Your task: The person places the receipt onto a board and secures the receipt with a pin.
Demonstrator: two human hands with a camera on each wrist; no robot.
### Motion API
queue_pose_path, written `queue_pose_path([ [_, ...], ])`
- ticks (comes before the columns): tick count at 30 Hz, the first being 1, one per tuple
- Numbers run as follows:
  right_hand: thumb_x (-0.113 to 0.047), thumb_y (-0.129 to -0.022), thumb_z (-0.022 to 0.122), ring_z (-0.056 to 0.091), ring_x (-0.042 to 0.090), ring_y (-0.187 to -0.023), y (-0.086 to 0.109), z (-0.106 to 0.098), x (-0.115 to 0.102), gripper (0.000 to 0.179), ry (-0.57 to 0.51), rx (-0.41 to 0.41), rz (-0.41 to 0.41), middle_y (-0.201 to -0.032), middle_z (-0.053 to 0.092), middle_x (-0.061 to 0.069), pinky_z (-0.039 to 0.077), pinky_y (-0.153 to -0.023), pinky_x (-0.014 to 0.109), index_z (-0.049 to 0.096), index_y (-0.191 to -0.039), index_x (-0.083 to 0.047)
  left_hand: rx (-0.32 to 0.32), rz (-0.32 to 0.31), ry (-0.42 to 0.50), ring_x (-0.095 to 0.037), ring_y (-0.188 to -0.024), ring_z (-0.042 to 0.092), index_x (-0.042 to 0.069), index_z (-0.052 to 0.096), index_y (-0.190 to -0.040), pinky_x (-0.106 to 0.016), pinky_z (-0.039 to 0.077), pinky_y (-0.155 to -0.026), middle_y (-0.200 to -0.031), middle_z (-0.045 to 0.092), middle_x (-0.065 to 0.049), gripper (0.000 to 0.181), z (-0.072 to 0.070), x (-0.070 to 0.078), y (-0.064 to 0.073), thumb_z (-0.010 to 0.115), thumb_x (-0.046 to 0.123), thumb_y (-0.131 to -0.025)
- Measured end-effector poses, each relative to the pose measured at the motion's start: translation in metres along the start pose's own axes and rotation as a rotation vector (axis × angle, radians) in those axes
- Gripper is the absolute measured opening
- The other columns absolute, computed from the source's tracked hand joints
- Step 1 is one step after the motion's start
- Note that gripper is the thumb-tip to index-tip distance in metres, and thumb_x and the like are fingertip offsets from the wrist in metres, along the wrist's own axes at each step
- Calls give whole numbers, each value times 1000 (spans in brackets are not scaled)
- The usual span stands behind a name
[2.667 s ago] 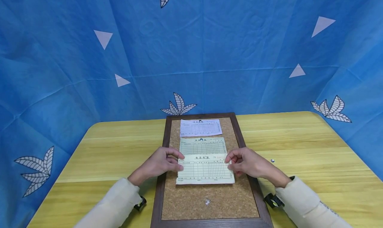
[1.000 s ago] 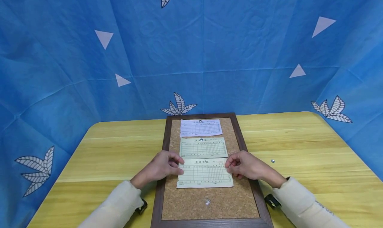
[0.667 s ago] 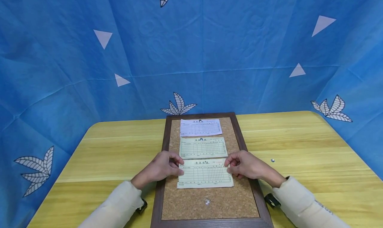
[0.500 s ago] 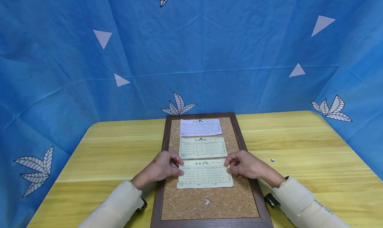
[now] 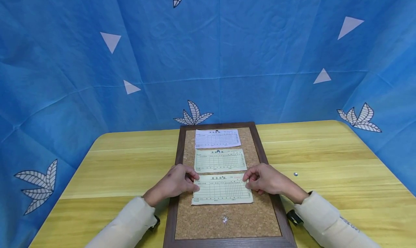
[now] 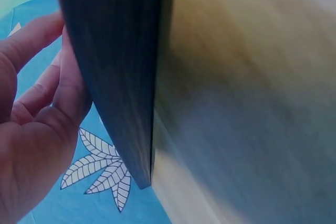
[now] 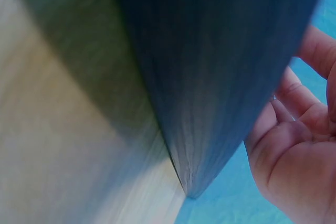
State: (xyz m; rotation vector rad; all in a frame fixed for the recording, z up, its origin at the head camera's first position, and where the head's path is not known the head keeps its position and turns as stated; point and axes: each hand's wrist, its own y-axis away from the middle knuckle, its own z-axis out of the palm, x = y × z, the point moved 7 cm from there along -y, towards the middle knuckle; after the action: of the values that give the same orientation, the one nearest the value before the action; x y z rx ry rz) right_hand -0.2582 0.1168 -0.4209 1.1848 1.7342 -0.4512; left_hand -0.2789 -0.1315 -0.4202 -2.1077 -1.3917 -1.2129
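Note:
A pale green receipt slip (image 5: 224,193) lies low on a cork board (image 5: 195,226), printed with a ruled grid. My left hand (image 5: 175,180) holds its left edge with thumb and fingertips; my right hand (image 5: 267,179) pinches the right edge. Just above is a second green receipt slip (image 5: 217,162) with a round tack (image 5: 218,152) at its top. Higher still, a lilac receipt slip (image 5: 214,140) bears another tack (image 5: 217,131). In both wrist views the board's frame hides the slip and the fingertips.
The board's dark wooden frame (image 5: 229,242) stands out around the cork on the yellow wood-grain table (image 5: 130,150). A small shiny tack (image 5: 295,174) lies right of the board. Low on the cork is a bright shiny spot (image 5: 225,219). Blue printed cloth (image 5: 247,60) hangs behind.
Both hands have drawn the lowest slip toward me, off the middle slip, whose lower half now shows. Over the last second, slip and hands have barely moved.

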Motion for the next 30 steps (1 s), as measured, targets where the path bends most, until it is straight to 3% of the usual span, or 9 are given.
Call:
queue_pose_path([
  [10, 1, -89, 69, 53, 13, -53, -1, 0, -1, 6, 39, 4, -5, -65, 55, -1, 49, -50, 30, 68, -95, 1, 35, -21, -73, -13, -71, 55, 3, 71, -89, -27, 47, -61, -81, 61, 0, 12, 2, 5, 0, 80, 1, -81],
  [30, 4, -87, 68, 53, 13, -52, -2, 0, 0, 7, 49, 14, 8, -65, 56, 0, 49, -49, 30, 68, -93, 2, 33, 3, -93, -13, -70, 54, 3, 71, -89, -26, 47, -61, -81, 60, 0, 15, 2, 5, 0, 83, 2, -79],
])
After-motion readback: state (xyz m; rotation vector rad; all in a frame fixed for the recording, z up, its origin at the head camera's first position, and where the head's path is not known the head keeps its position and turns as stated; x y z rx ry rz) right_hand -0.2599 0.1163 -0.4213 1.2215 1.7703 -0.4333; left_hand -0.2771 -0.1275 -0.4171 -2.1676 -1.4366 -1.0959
